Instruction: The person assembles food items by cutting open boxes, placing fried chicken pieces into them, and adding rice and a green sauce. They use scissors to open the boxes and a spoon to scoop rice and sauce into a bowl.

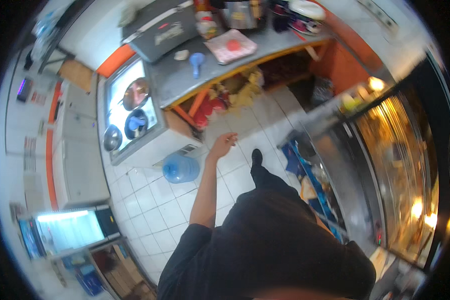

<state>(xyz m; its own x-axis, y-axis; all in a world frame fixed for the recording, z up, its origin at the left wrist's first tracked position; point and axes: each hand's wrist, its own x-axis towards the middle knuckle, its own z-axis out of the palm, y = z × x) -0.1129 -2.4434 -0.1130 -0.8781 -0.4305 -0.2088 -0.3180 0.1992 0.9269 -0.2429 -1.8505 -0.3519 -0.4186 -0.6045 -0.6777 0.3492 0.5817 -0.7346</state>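
Note:
My left hand (224, 145) hangs over the white tiled floor (159, 204), its fingers loosely bent around nothing I can see. Below and left of it in the picture, a large blue water jug (180, 168) stands on the floor. My right hand is out of view; only a sliver of that forearm shows beside my dark shirt. Ahead is a grey-topped worktable (172, 88). On it lie a blue scoop-like utensil (197, 64), a small pale item (181, 55) and a pink-and-white tray (225, 52) bearing a round red thing (233, 45).
A lit glass display case (393, 150) runs along the right, with a cluttered shelf (315, 187) below. Metal bowls (136, 93) sit on a bright-topped unit at left. A dark grey box (165, 33) and a pot (240, 15) stand on the table; bags (212, 107) lie underneath.

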